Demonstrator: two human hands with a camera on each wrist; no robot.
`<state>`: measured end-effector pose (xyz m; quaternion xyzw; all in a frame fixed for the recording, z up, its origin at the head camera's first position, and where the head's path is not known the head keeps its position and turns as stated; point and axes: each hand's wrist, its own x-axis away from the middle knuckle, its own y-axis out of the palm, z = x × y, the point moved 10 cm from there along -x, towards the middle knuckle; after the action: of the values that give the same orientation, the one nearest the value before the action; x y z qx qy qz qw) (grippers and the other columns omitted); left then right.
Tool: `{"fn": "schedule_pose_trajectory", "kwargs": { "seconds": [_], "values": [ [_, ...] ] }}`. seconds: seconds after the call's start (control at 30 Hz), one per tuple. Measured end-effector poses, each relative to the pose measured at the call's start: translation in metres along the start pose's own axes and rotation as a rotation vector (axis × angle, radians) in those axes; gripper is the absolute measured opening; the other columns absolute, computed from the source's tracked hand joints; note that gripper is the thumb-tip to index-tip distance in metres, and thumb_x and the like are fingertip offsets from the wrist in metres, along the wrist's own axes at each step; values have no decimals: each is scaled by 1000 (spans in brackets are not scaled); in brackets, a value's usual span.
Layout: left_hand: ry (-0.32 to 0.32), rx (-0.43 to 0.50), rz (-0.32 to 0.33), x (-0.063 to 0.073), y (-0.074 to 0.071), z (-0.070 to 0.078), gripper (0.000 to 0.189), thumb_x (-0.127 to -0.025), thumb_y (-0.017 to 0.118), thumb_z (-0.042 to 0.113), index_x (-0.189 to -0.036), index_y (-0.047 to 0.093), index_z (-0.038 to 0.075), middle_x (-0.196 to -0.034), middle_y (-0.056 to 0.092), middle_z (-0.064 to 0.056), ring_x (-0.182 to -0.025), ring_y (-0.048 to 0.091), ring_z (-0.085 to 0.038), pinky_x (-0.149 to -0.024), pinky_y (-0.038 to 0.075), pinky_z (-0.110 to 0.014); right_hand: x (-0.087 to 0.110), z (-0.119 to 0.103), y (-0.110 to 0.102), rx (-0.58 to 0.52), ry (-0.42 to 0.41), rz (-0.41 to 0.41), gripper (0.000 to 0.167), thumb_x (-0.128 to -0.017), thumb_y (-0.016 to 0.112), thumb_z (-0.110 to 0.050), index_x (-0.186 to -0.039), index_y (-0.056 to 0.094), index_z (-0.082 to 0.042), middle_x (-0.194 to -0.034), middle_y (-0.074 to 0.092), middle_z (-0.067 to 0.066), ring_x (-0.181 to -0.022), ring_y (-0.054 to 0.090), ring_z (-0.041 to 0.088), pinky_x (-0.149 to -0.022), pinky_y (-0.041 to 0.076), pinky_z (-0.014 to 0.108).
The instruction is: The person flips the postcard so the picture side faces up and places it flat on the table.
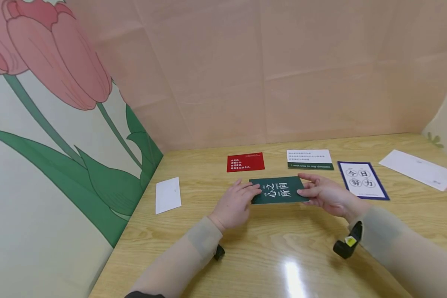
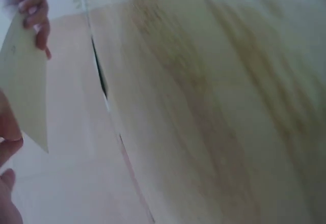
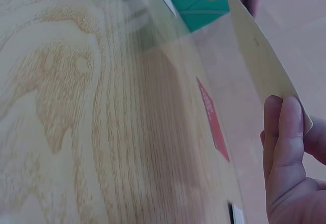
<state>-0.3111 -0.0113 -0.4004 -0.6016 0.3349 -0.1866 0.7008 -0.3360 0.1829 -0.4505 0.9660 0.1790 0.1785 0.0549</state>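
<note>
"Orientation of the green card [image 1: 279, 196]?"

"Its long axis runs left to right across the person's front, one short edge at each hand. The face with white lettering, set in two short columns about the middle, shows in the head view; the pale back shows in both wrist views."

"Where is it, going by the red card [image 1: 246, 162]?"

"Nearer the person than the red card and to its right, held up off the table [image 1: 275, 244]."

"And the grip at either end?"

"The right hand [image 1: 329, 194] pinches the right end, thumb on the lettered face, fingers behind. The left hand [image 1: 234, 203] pinches the left end, fingertips over its edge."

"What else lies around the red card?"

"Right of it, a white-and-green card [image 1: 309, 157], also long side across. Further right and nearer the person, a blue-bordered card [image 1: 364, 186], its long axis running away from the person. Farthest right of it, a long white card [image 1: 417, 169], slanted. Left of it and nearer the person, a plain white card [image 1: 167, 195]."
</note>
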Motion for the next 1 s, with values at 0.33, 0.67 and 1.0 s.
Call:
{"fn": "schedule_pose_trajectory", "kwargs": {
  "seconds": [0.33,0.67,1.0],
  "values": [
    [-480,974,99,7,18,-50,52,-86,48,4,-138,45,11,-136,46,-6,-114,48,-19,-97,43,-40,0,1,-1,22,-14,11,88,-90,65,-3,-155,6,-10,-108,44,9,-93,62,16,-83,54,31],
    [-717,1474,52,12,47,-57,55,-96,55,20,-145,35,5,-124,55,-9,-99,58,-22,-92,48,-37,-1,1,5,49,-34,1,87,-91,64,-3,-155,5,-9,-119,47,14,-97,64,19,-90,51,37],
    [-777,1497,-15,13,60,-57,69,-88,70,9,-148,36,13,-103,60,-10,-81,63,-20,-69,54,-28,-2,7,6,144,-6,60,89,-89,68,-9,-155,9,-12,-118,47,13,-92,60,17,-81,53,31]
  ]
}}
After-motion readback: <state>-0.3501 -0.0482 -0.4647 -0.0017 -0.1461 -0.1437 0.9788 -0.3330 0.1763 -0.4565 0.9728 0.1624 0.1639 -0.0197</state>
